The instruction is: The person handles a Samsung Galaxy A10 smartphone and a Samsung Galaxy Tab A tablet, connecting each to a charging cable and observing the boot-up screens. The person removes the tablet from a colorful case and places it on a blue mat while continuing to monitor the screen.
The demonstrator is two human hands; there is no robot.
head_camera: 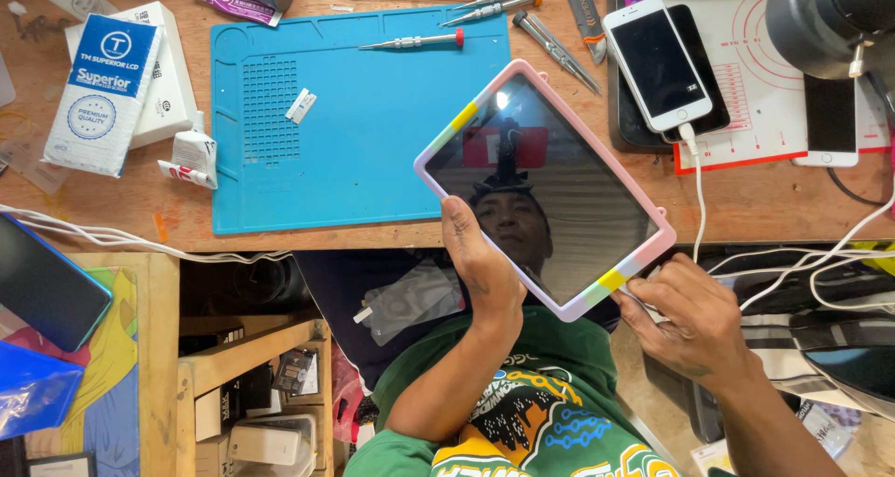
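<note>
I hold a tablet (550,183) in a pink case with coloured corner bands, turned like a diamond over the front edge of the wooden bench (774,202). Its dark screen mirrors the person wearing the camera. My left hand (480,267) grips the tablet's lower left edge, thumb lying on the glass. My right hand (685,314) pinches the lower right edge next to the yellow band.
A blue work mat (354,151) lies on the bench behind the tablet, a red-tipped screwdriver (415,41) on it. More tools (550,39), a white phone (657,62) on a white cable (699,197), boxes (103,90) and glue tubes (191,155) sit around. Shelves (242,384) stand below left.
</note>
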